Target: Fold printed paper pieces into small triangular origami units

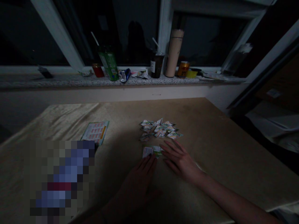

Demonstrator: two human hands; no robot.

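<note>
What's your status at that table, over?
Left hand: fingers on printed paper. Right hand: spread, at the paper's right edge. Folded paper pieces lie just beyond, not covering it.

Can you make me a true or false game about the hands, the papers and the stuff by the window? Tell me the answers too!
1. The left hand touches a rectangular paper. True.
2. The right hand is holding a drink can. False: its fingers are spread by the rectangular paper.
3. The tall pinkish flask stands on the windowsill. True.
4. The green cup is to the right of the flask. False: it is to the left.
5. The pointy folded papers lie on the table, beyond the hands. True.
6. The folded papers are stacked in one tall tower. False: they lie spread out in a low group.
</note>
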